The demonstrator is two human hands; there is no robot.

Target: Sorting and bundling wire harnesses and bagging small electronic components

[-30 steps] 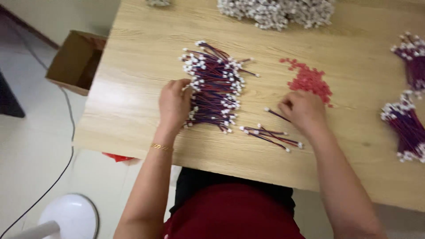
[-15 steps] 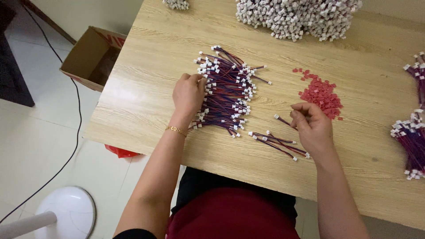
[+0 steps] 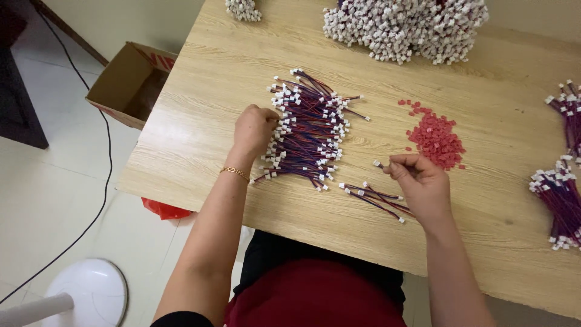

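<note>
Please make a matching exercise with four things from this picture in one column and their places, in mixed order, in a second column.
Things:
1. cardboard box
2. pile of small red pieces
3. left hand
4. big heap of white connectors

Places:
a. at the far edge of the table
b. on the floor, beside the table
c. at the edge of the central wire pile
d. on the table, just beyond the right hand

Pairs: 1-b, 2-d, 3-c, 4-a

- Two hands, left and right, are working beside one red heap.
- Three wire piles are lying left and right of it.
- One cardboard box is sitting far left of it.
</note>
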